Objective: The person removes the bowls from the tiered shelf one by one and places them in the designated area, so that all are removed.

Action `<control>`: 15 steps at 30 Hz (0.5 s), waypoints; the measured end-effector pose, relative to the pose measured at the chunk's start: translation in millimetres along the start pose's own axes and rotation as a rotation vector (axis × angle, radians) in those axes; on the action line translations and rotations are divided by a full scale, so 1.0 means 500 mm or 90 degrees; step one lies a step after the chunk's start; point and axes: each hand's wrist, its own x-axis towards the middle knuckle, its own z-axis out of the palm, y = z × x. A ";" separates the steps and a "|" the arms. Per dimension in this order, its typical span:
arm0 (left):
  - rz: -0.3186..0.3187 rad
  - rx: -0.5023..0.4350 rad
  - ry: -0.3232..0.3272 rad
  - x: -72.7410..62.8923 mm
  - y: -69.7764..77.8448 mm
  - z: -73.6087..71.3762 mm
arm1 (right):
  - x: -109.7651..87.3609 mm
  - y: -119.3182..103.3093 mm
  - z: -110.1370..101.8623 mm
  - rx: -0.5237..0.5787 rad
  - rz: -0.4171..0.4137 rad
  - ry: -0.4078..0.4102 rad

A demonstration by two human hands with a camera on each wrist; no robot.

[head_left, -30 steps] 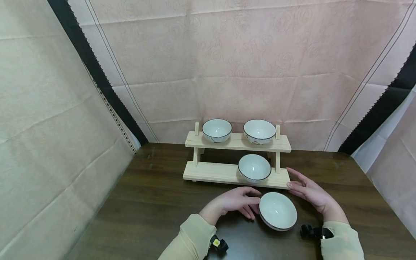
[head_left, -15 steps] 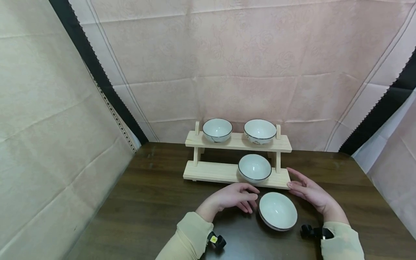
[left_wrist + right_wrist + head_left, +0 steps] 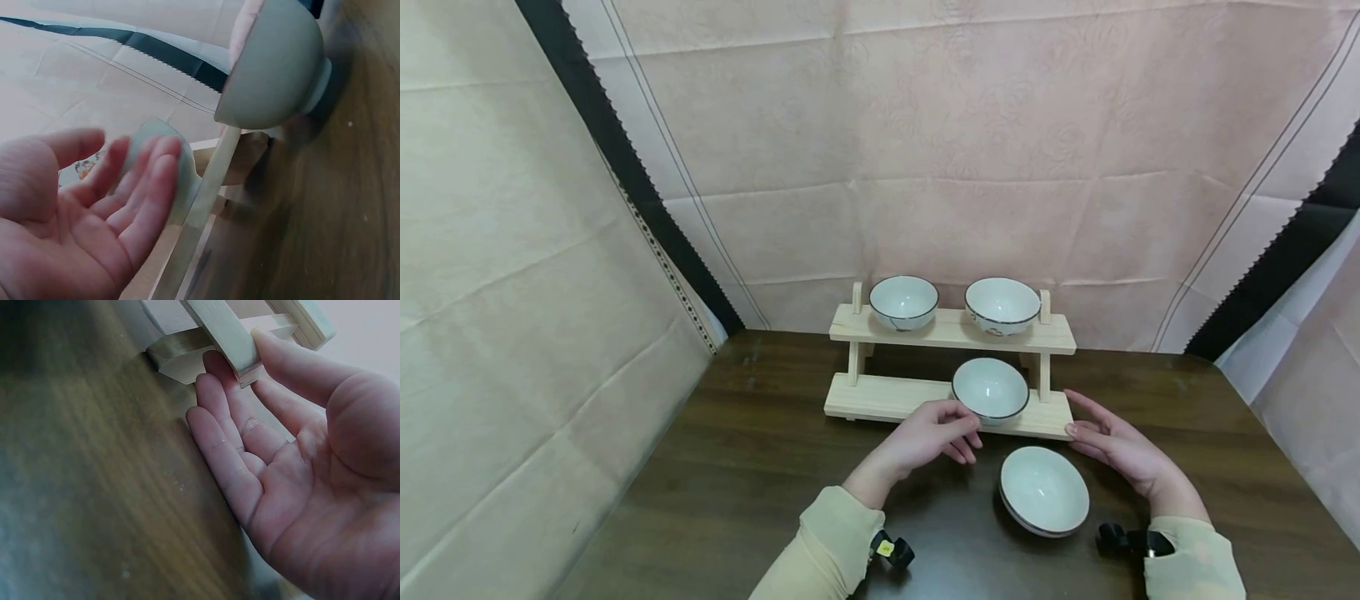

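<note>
A two-tier wooden display shelf [image 3: 895, 398] stands on the table. My right hand [image 3: 1123, 450] holds the right end of its lower board, thumb at the front corner and forefinger at the back. In the right wrist view, the thumb and fingers lie around the board end [image 3: 240, 359]. My left hand [image 3: 925, 442], fingers loosely bent and holding nothing, is just in front of the white bowl [image 3: 991, 387] on the lower board. Whether it touches that bowl I cannot tell. Nearer me, between the hands, more white bowls [image 3: 1045, 490] sit nested on the table.
Two white dark-rimmed bowls stand on the upper board, one at left [image 3: 903, 302] and one at right [image 3: 1002, 305]. Pale cloth [image 3: 962, 167] hangs behind the dark wooden table [image 3: 715, 467] and at its sides.
My left hand has moved away from the nested bowls, leftward and forward to the lower-board bowl. The right hand stays at the shelf's end.
</note>
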 end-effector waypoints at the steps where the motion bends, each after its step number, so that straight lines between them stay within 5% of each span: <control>1: 0.004 -0.002 0.019 0.001 0.000 -0.001 | -0.001 -0.001 0.000 0.000 -0.001 -0.001; 10: 0.025 0.017 0.180 0.015 0.002 -0.017 | -0.003 0.002 -0.002 -0.004 0.006 0.006; 15: 0.042 0.061 0.209 0.025 0.003 -0.028 | 0.000 0.003 -0.002 -0.008 0.002 0.007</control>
